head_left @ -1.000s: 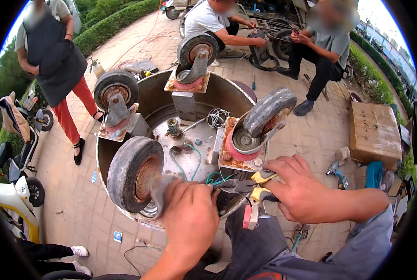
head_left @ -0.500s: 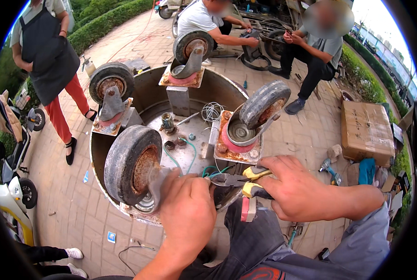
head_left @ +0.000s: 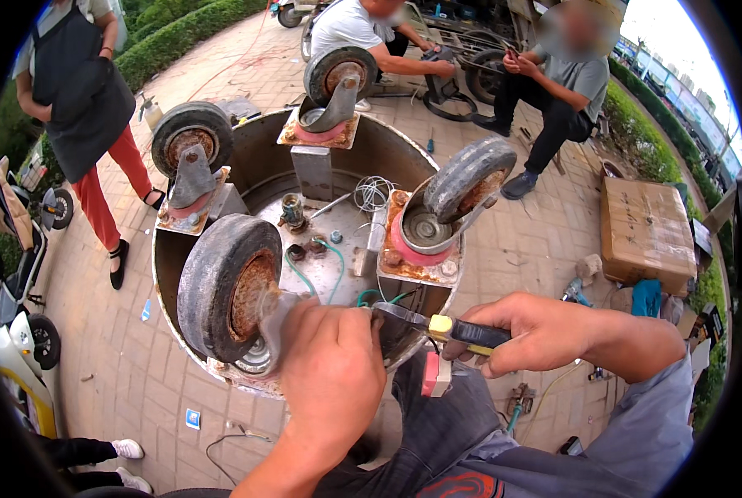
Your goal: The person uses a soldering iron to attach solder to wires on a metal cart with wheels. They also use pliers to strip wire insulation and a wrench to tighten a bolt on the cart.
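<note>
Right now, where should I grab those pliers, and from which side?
Probably by the yellow-and-black handles, coming from the right. The pliers lie sideways: the handles stretch right, into the right hand, while the metal jaws point left, toward the left hand.

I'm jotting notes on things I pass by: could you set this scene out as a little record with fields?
Setting: outdoors on brick paving, hedge behind
Main item: round metal drum with four upturned caster wheels
Left hand: curled beside the nearest wheel; its grip is hidden
Right hand: holding yellow-and-black-handled pliers
Pliers' head: close to the left hand's fingers, near green wires
Right side: cardboard box
Other people: one standing in a dark apron, two low down at the back; another's shoes lower left
</note>
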The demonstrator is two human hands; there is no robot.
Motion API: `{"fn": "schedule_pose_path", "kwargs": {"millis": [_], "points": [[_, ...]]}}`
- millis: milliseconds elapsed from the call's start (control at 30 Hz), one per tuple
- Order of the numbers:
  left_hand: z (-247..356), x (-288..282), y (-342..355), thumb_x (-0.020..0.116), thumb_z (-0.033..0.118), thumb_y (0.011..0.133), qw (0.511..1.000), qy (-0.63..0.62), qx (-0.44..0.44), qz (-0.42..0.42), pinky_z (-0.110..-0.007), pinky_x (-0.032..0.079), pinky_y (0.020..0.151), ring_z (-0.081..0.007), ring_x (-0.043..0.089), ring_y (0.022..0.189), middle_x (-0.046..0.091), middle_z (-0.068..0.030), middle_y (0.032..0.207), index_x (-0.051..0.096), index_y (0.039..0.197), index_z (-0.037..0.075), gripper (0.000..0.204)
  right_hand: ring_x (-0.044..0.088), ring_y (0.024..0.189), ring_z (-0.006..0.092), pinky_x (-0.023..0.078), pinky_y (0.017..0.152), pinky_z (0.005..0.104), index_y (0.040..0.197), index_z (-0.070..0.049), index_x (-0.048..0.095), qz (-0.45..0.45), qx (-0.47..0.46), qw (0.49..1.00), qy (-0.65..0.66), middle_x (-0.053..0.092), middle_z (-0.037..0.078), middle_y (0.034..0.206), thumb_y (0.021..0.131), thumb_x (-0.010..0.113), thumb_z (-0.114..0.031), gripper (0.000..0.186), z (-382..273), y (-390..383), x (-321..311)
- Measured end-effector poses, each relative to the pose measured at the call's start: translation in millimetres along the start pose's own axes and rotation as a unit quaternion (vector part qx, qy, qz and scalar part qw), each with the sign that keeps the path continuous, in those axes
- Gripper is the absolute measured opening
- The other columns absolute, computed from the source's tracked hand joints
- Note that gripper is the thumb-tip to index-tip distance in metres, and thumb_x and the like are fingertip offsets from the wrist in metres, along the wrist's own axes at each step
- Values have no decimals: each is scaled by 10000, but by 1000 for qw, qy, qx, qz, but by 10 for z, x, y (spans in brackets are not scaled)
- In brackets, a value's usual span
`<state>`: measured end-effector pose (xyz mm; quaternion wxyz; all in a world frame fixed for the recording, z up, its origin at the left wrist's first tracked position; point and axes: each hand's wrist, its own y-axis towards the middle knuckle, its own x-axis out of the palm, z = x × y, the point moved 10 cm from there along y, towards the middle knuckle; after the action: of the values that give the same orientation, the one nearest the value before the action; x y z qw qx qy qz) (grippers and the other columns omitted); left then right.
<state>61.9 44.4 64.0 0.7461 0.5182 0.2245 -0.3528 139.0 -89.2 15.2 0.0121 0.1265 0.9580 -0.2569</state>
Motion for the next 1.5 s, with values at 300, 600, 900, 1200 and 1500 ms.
{"fn": "schedule_pose_path", "kwargs": {"millis": [300, 600, 900, 1200, 1500], "points": [[25, -3, 10, 644, 8, 733, 1000, -6, 25, 10, -423, 433, 720, -315, 542, 722, 560, -109, 718, 577, 791, 21, 90, 533, 938, 148, 416, 833, 308, 1219, 11, 591, -12, 59, 992, -108, 594, 94, 992, 794, 575, -58, 431, 5, -39, -16], [19, -23, 1, 635, -8, 719, 999, -19, 28, 24, -420, 429, 695, -313, 534, 708, 544, -107, 700, 571, 773, 25, 90, 508, 678, 129, 399, 595, 304, 1156, -7, 598, 2, 51, 988, -144, 544, 64, 773, 801, 537, -71, 366, -77, -37, 39], [32, -29, 19, 628, -10, 718, 999, -14, 28, 15, -417, 428, 697, -313, 535, 708, 540, -107, 688, 565, 748, 29, 80, 465, 522, 93, 380, 444, 294, 1141, -24, 583, -2, 12, 990, -137, 482, -2, 616, 807, 514, -83, 346, -124, -2, 67], [13, -17, 17, 683, -7, 705, 1000, -10, 7, -3, -419, 435, 725, -335, 561, 728, 584, -128, 720, 604, 802, 13, 127, 464, 569, 88, 381, 493, 288, 1167, -29, 592, -22, 45, 989, -139, 486, -5, 659, 811, 511, -84, 369, -115, -21, 74], [-2, -6, 10, 714, -12, 693, 1000, -10, 1, -14, -425, 443, 741, -342, 578, 736, 611, -140, 737, 635, 843, 0, 169, 554, 641, 167, 450, 577, 349, 1056, 18, 594, 84, 3, 971, -224, 591, 90, 713, 848, 632, -248, 341, -212, 9, -10]]}}
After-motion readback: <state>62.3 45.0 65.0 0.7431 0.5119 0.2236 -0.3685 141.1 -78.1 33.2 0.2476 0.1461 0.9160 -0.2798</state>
